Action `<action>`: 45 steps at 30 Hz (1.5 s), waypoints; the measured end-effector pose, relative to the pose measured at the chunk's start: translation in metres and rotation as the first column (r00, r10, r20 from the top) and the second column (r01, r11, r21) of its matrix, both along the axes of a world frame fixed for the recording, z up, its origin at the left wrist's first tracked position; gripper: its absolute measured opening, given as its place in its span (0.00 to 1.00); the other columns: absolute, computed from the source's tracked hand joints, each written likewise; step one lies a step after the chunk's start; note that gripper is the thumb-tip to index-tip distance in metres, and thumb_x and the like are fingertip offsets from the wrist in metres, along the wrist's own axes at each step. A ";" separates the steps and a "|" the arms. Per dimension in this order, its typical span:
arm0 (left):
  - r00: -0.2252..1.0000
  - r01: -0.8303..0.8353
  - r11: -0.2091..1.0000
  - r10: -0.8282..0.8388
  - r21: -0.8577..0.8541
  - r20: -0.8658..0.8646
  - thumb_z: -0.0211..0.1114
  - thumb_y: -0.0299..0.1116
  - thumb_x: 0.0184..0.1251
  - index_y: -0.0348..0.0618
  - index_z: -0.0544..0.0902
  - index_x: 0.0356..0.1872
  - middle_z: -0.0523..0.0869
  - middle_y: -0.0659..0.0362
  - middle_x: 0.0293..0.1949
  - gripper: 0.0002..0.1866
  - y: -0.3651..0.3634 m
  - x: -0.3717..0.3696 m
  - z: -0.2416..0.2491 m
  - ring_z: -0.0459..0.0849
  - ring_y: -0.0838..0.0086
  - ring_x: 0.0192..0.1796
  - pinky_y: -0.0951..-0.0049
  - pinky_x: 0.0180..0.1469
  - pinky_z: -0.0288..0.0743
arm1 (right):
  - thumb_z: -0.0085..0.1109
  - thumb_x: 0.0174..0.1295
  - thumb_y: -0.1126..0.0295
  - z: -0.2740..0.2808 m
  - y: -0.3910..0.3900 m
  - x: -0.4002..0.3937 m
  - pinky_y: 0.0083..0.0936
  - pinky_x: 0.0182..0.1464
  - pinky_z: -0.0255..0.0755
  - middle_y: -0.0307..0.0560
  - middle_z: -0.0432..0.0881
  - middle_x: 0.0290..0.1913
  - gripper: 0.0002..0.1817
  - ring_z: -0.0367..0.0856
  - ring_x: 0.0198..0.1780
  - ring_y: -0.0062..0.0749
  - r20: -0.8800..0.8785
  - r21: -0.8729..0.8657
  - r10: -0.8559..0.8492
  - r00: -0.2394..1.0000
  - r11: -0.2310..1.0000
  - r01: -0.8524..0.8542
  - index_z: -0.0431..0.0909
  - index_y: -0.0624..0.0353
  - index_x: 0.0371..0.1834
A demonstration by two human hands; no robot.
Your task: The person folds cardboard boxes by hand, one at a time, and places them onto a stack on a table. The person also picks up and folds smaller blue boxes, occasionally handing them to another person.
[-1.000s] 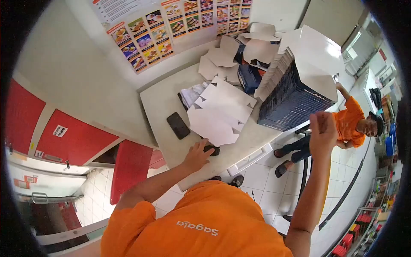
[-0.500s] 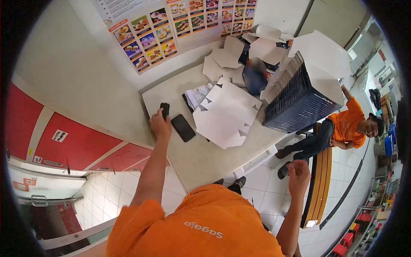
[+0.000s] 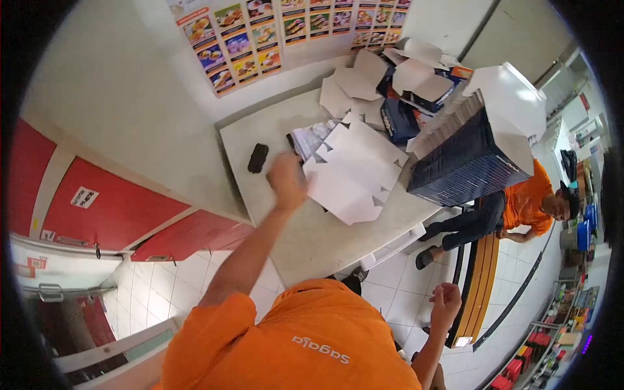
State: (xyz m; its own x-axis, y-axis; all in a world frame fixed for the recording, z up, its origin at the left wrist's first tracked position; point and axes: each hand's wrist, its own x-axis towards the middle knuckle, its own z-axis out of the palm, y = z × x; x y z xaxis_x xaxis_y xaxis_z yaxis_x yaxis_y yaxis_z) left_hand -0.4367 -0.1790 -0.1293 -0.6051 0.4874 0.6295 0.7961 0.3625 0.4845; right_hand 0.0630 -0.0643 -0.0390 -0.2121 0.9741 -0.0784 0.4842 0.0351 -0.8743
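My left hand (image 3: 288, 185) is over the table beside the white cardboard sheet, its fingers blurred and curled round the black phone, of which only a thin dark edge (image 3: 302, 173) shows. Left of that hand a small black object (image 3: 258, 158) lies on the tabletop. The flat, unfolded cardboard box (image 3: 357, 170) has notched edges and partly covers some white papers (image 3: 311, 140). My right hand (image 3: 446, 303) hangs in the air off the table's front right, fingers curled in with nothing visible in them.
A tall stack of dark blue folded boxes (image 3: 469, 156) stands at the table's right end. More loose boxes (image 3: 419, 81) are heaped against the wall. A person in orange (image 3: 523, 201) sits on a wooden bench (image 3: 484, 279) at the right. Red cabinets (image 3: 123, 208) line the left.
My left hand has let go of the small black object and moved right onto the phone, which it now hides. My right hand is slightly lower. The view has shifted a little.
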 end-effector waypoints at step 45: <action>0.342 0.804 0.585 -0.308 -0.106 0.888 0.84 0.33 0.50 0.35 0.81 0.42 0.84 0.54 0.24 0.22 0.280 0.003 -0.118 0.81 0.69 0.18 0.65 0.19 0.73 | 0.67 0.64 0.59 -0.153 -0.197 0.196 0.34 0.45 0.84 0.52 0.90 0.43 0.19 0.91 0.41 0.38 0.350 -0.335 -0.439 0.828 0.766 0.548 0.85 0.62 0.49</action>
